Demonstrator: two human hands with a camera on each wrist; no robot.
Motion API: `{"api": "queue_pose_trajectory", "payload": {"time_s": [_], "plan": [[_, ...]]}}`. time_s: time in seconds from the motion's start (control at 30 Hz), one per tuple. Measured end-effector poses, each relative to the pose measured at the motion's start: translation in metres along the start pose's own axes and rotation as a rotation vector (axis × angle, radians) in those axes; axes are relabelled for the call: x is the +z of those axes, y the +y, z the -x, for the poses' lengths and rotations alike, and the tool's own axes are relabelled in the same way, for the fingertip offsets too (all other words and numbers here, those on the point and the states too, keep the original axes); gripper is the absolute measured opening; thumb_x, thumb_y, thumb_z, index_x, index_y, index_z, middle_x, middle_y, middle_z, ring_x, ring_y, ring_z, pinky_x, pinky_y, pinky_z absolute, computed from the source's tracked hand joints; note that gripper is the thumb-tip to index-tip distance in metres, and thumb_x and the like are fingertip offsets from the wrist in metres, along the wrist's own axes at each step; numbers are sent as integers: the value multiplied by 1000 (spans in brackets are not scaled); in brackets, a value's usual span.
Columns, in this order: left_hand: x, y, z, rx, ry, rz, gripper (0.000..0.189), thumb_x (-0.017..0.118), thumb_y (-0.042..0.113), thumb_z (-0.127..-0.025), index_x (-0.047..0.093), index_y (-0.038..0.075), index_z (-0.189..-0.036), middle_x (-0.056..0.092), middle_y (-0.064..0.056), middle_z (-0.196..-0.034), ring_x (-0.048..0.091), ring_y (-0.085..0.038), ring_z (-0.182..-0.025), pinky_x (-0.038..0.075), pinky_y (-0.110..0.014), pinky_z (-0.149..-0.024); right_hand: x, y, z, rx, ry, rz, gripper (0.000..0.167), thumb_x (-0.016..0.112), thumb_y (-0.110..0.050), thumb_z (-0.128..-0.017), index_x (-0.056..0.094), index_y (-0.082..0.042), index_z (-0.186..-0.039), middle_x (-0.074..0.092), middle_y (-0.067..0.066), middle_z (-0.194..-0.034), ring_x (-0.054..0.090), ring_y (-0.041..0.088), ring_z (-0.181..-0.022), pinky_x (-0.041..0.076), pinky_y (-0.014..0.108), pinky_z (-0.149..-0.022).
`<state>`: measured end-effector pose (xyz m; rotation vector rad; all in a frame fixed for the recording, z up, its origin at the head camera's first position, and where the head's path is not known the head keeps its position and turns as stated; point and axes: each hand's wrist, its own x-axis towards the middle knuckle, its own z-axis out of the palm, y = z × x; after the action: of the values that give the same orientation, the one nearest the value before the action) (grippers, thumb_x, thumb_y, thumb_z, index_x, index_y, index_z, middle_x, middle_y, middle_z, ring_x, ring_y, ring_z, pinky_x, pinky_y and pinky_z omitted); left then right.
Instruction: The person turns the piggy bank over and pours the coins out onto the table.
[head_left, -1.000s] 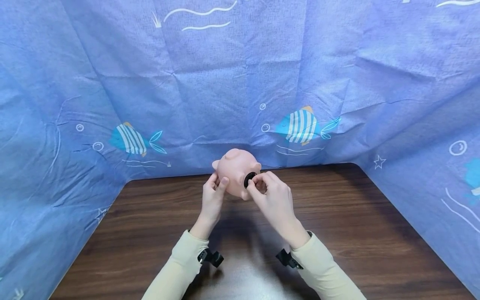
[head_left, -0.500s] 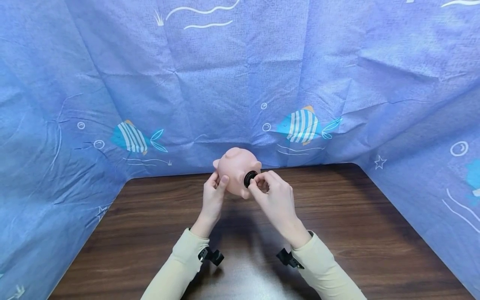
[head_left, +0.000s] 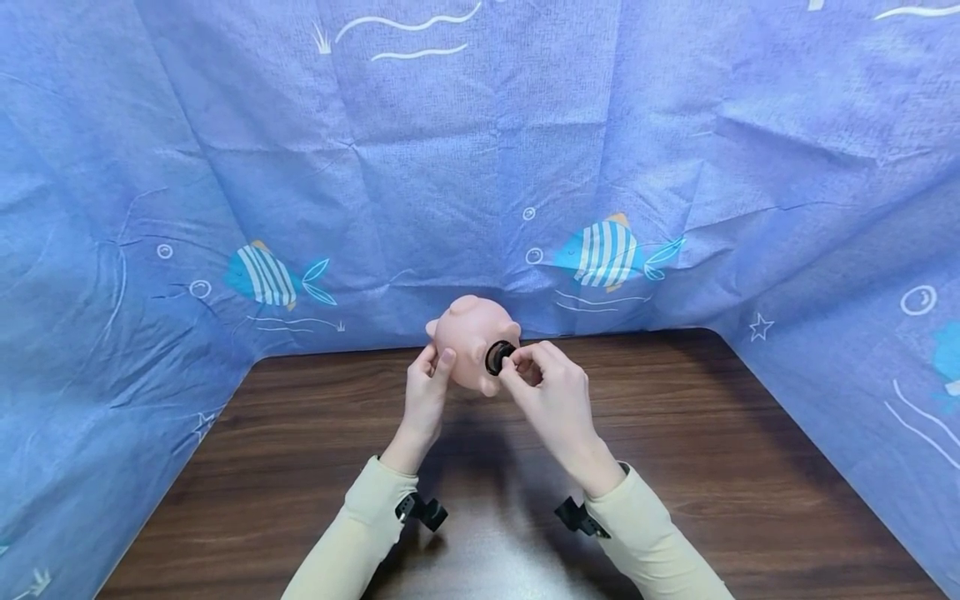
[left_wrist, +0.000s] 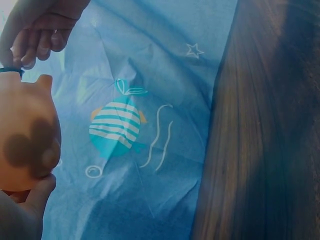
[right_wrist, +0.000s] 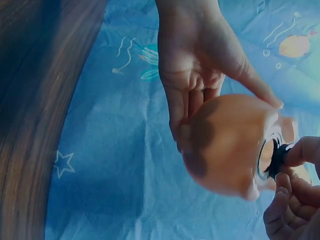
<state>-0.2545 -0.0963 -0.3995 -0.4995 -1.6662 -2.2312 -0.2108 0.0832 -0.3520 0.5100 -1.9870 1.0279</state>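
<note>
A round pink piggy bank (head_left: 467, 337) is held up above the table, its underside with stubby feet turned toward the right. My left hand (head_left: 426, 398) grips it from the left, thumb on the near side. My right hand (head_left: 551, 400) pinches a black plug (right_wrist: 280, 159) at the hole in the belly. In the right wrist view the plug is tilted, with part of the hole's dark-edged rim (right_wrist: 262, 160) uncovered beside it. Dark rounded patches (left_wrist: 25, 147) show on the bank's wall in both wrist views.
A dark wood-grain table (head_left: 300, 467) lies under the hands. Blue cloth (head_left: 450, 167) printed with striped fish hangs behind it and along both sides. Black wrist cameras (head_left: 423, 512) are strapped at both cuffs.
The black plug has tipped outward from the belly, so a dark ring with an opening shows. My right fingers have shifted slightly with it. My left hand keeps its grip.
</note>
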Motion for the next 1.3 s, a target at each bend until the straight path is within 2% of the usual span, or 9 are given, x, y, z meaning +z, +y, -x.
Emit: {"api": "queue_pose_trajectory", "payload": {"time_s": [0.2, 0.47, 0.63, 0.77, 0.9, 1.1, 1.3], "plan": [[-2, -1, 0, 3, 13, -17, 92, 73, 64, -83, 54, -10, -136, 66, -12, -119, 63, -15, -105, 53, -27, -92, -9, 16, -6, 1, 30, 1, 7, 75, -8, -85, 71, -10, -81, 61, -1, -73, 54, 8, -61, 40, 16, -56], [-2, -1, 1, 0, 3, -11, 89, 73, 62, -85, 55, -9, -136, 65, -12, -120, 63, -16, -105, 53, -28, -92, -38, 42, -21, 92, 124, 70, 9, 74, -11, -88, 71, -8, -79, 61, 1, -71, 54, 11, -62, 39, 15, -58], [-2, 0, 3, 4, -2, -11, 88, 72, 62, -85, 55, -9, -134, 66, -9, -116, 63, -14, -103, 53, -26, -90, -59, 59, -26, 107, 184, 125, 10, 72, -9, -88, 71, -6, -79, 62, 3, -72, 51, 8, -61, 37, 14, -58], [1, 1, 3, 7, -12, -14, 90, 72, 64, -84, 55, -10, -133, 67, -6, -114, 63, -14, -101, 53, -25, -88, -67, 69, -28, 109, 208, 164, 10, 72, -9, -88, 72, -5, -78, 63, 5, -72, 50, 7, -61, 35, 15, -58], [2, 2, 3, 9, -22, -1, 91, 73, 64, -83, 55, -11, -133, 67, -5, -112, 63, -13, -99, 53, -25, -87, -66, 83, -33, 112, 178, 198, 12, 72, -12, -88, 72, -5, -79, 63, 6, -73, 53, 14, -62, 37, 21, -60], [2, 4, 3, 9, -26, 11, 90, 73, 63, -84, 55, -11, -133, 67, -6, -113, 64, -14, -101, 53, -26, -87, -59, 109, -42, 133, 73, 279, 16, 70, -15, -89, 70, -3, -79, 65, 11, -75, 61, 28, -67, 47, 42, -65], [2, 5, 3, 22, -21, -5, 90, 72, 64, -84, 56, -10, -131, 67, -6, -112, 63, -15, -101, 53, -26, -88, -54, 138, -54, 230, -47, 379, 20, 63, -17, -90, 70, -2, -79, 66, 14, -75, 63, 35, -69, 51, 51, -70]]}}
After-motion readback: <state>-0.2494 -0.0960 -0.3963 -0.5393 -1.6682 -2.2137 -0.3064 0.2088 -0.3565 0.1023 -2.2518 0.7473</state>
